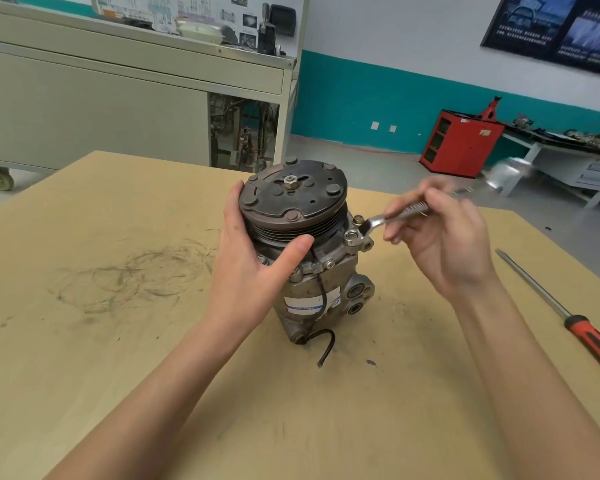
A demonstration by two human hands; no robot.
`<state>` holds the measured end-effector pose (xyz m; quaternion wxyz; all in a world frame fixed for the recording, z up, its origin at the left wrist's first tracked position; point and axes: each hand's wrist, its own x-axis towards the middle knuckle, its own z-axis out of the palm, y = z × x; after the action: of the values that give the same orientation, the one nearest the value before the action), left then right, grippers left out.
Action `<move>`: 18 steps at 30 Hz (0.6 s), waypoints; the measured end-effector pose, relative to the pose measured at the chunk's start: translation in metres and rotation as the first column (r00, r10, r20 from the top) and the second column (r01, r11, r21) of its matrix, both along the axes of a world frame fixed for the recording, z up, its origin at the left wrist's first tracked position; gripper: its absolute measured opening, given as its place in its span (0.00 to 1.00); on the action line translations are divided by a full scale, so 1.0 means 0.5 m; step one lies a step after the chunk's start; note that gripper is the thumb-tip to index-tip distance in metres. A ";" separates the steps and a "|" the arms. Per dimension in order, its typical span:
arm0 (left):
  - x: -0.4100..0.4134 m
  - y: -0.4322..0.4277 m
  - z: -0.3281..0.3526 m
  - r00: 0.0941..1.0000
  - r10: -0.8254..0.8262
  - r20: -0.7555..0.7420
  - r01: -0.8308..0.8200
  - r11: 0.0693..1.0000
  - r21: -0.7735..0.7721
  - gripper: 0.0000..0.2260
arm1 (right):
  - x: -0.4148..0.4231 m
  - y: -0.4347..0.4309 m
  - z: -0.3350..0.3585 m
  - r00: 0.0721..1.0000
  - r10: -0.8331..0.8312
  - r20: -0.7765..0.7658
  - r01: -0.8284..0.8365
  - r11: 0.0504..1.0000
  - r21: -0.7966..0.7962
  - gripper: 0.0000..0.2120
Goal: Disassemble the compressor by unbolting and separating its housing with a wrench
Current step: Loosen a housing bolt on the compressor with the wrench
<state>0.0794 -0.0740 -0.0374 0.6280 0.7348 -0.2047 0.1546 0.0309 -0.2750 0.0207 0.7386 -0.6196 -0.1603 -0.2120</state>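
A grey compressor [321,289] stands upright on the wooden table [118,341], its dark grooved pulley [291,199] on top. My left hand [250,258] grips the pulley from the left, thumb across its front. My right hand [440,233] pinches a silver wrench [395,216] by the handle. The wrench's open end sits on a bolt [358,220] at the housing's upper right flange. A black wire [324,344] trails from the base.
A long screwdriver [575,323] with a red and black handle lies on the table at the right. Behind the table stand a grey cabinet on wheels [118,105] and a red tool cabinet [459,143]. Dark scuff marks cover the table's left part.
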 end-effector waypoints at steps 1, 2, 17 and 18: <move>0.000 0.000 -0.001 1.000 -0.005 0.000 0.005 1.000 -0.002 0.46 | 0.023 -0.009 0.015 0.994 0.061 -0.091 -0.058 0.998 0.035 0.09; 0.000 0.001 -0.002 1.000 -0.008 -0.001 0.008 1.000 -0.003 0.46 | 0.046 -0.011 0.025 0.982 0.104 -0.161 -0.095 0.994 0.060 0.09; 0.001 -0.001 -0.003 1.000 0.004 0.000 -0.004 1.000 0.003 0.46 | -0.042 0.086 0.029 0.887 -0.420 0.190 0.452 0.874 -0.177 0.12; 0.001 -0.001 -0.003 1.000 0.005 0.000 -0.005 1.000 0.004 0.46 | -0.056 0.098 0.015 0.869 -0.427 0.249 0.479 0.853 -0.207 0.11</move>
<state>0.0797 -0.0745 -0.0388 0.6261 0.7366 -0.2028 0.1558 0.0029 -0.2261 0.0280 0.5597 -0.7082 -0.1068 -0.4168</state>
